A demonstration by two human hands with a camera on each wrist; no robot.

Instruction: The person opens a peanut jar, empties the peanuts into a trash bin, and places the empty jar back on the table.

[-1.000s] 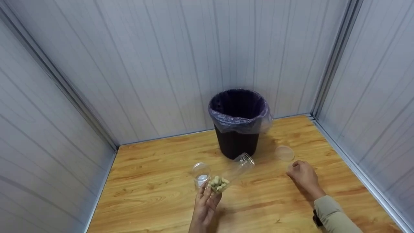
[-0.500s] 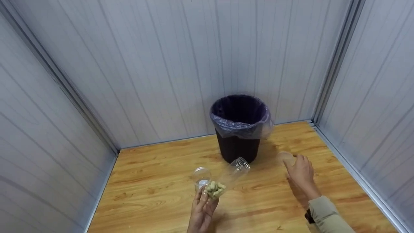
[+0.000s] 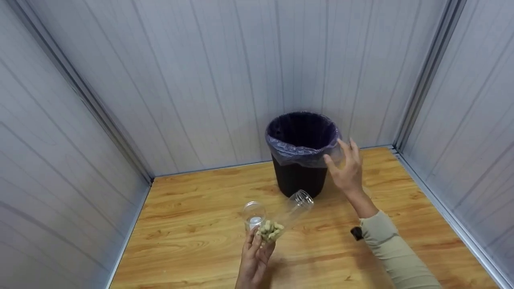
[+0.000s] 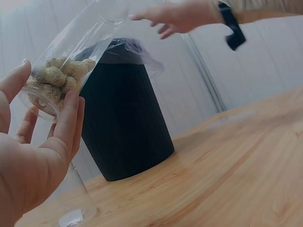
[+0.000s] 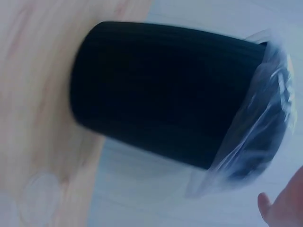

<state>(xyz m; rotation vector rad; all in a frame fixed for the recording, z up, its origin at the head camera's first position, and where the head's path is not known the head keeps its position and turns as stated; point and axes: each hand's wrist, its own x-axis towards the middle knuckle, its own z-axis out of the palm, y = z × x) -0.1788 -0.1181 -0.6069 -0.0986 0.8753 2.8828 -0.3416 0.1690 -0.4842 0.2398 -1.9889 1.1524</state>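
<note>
Currently | left hand grips peanut jar | right hand spread, empty | white label (unreadable)

Place: and here we are inside a small panelled booth; whether it belongs to a home, a lab or an office, I can't tell.
Walls: look at these, a back wall, a left wall and a right wall, all pale with grey wood-grain streaks, closing in three sides.
Corners: grey metal strips run right up the joins, just like partition panelling!
Surface: warm yellow-brown wood-grain boarding, spreading right up to the panels.
Furnishing: a black bin, purple liner folded over its rim, standing near the back wall.
</note>
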